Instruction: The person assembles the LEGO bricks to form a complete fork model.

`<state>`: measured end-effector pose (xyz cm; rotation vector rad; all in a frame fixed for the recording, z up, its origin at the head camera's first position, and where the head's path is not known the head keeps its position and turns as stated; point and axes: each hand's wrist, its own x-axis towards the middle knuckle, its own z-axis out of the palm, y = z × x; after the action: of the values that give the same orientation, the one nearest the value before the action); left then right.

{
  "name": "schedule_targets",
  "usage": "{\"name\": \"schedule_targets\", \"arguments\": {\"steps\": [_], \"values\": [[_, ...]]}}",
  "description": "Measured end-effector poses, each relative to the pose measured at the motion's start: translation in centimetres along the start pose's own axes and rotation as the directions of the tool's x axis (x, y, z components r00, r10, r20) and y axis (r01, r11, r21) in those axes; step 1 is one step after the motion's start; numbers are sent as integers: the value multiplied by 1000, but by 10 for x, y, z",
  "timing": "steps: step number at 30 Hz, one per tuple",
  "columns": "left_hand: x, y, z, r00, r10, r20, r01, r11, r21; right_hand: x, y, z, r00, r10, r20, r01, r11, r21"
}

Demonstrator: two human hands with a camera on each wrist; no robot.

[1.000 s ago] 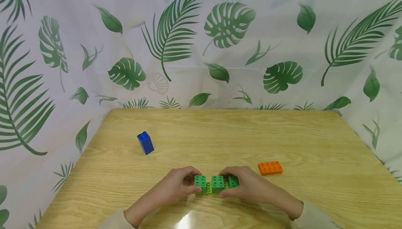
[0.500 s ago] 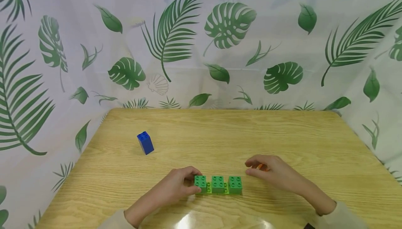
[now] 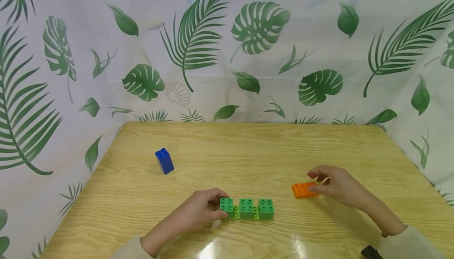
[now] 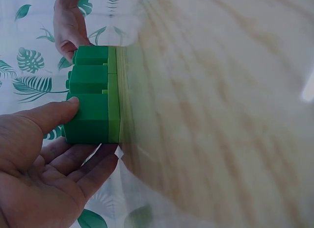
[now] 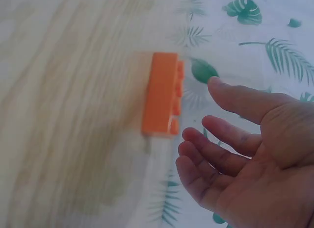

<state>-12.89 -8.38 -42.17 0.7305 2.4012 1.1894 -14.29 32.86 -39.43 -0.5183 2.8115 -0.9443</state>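
A row of three green toy building blocks [image 3: 246, 208] sits spaced apart on light green bricks [image 3: 235, 213] low in the head view. My left hand [image 3: 203, 207] holds the row's left end, thumb on the near side and fingers behind; the left wrist view shows that thumb on the nearest green block [image 4: 88, 117]. Over the right end of a flat orange building block [image 3: 300, 190] hovers my right hand [image 3: 338, 184]. In the right wrist view its fingers are spread and loosely bent, apart from the orange block [image 5: 161, 94], with nothing between them.
A tall blue block [image 3: 164, 161] stands upright at the left of the wooden table [image 3: 227, 152]. Behind the table's far edge hangs a white leaf-patterned cloth [image 3: 213, 105]. Beside the right sleeve lies part of a black object [image 3: 370, 252].
My right hand has let go of the green row's right end and moved right, past and above the orange block. The left hand and the blocks have stayed in place.
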Motion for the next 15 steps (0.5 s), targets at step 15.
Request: {"name": "schedule_targets", "arguments": {"steps": [15], "values": [[0, 0, -2, 1000, -1, 11, 0, 1000, 17, 8, 17, 6, 995, 54, 90, -55, 998, 15]]}}
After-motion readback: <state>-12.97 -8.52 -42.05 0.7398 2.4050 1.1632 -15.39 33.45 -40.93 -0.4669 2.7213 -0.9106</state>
